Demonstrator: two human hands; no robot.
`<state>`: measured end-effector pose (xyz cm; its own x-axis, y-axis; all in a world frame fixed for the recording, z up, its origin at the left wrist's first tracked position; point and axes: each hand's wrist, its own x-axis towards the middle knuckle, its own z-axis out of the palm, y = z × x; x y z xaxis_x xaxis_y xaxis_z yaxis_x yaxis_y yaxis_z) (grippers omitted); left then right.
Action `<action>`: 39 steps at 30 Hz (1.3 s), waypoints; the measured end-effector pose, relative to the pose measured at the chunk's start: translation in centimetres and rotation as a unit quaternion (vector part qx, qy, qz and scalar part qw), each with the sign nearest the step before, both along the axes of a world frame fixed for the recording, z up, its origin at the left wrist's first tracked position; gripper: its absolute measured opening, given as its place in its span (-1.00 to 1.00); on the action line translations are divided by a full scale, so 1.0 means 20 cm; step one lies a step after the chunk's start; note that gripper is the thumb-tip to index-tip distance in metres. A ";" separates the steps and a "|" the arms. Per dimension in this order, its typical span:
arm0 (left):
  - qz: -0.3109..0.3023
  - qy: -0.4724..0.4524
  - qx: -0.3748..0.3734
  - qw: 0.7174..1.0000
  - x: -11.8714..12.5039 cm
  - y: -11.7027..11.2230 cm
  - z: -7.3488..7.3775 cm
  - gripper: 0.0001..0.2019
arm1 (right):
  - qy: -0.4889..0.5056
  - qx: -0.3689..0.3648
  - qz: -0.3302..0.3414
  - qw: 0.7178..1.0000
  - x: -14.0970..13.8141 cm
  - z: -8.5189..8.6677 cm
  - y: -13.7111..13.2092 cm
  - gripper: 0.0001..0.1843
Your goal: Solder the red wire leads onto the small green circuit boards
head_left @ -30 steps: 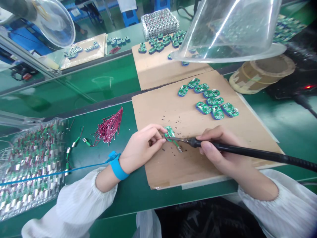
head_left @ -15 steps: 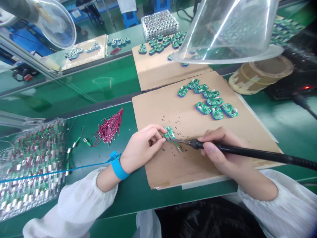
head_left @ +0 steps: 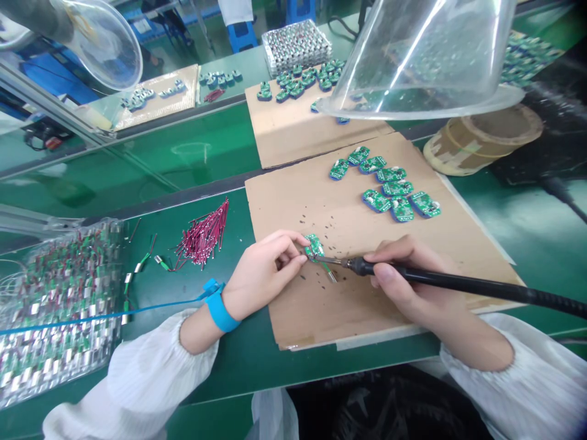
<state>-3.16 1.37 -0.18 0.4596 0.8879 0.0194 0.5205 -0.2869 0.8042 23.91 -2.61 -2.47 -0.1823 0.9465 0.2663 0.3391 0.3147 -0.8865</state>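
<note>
a small green circuit board [head_left: 314,247] is pinched firmly in the left hand [head_left: 263,269] over a cardboard sheet [head_left: 293,318], while the right hand [head_left: 403,275] grips a soldering iron [head_left: 440,275] closely, its tip at the board's edge. both hands have stayed almost motionless. the tip's exact contact is too small to make out.

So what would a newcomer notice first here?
First, the black soldering iron in the right hand, its tip at a small green circuit board held by the left hand, over a cardboard sheet. A large clear plastic hood looms at top right. Left of the cardboard lies a bundle of red wires.
</note>
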 end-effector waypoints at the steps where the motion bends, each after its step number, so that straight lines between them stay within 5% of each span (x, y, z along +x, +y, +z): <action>1: -0.001 0.000 0.000 1.000 0.00 0.00 0.00 -0.84 | -0.001 -0.001 0.000 1.000 0.00 0.00 0.00 -0.90; 18: -0.027 -0.001 0.005 1.000 -0.03 0.02 -0.01 -0.88 | 0.183 -0.001 -0.077 0.980 -0.03 0.00 0.00 -0.97; 25: -0.118 0.055 0.007 0.991 -0.14 0.10 0.14 -0.92 | 0.152 0.014 -0.108 0.982 -0.01 0.00 0.01 -0.94; 30: -0.078 0.137 0.066 0.985 -0.39 0.33 0.35 -0.86 | 0.113 0.057 -0.152 0.980 -0.02 -0.01 0.04 -0.91; 35: 0.129 0.232 0.147 0.953 -0.87 0.55 0.61 -0.81 | 0.098 0.084 -0.163 0.978 -0.01 -0.04 0.06 -0.87; 39: 0.233 0.289 0.158 0.915 -1.10 0.55 0.63 -0.73 | 0.088 0.080 -0.136 0.983 0.00 -0.10 0.07 -0.77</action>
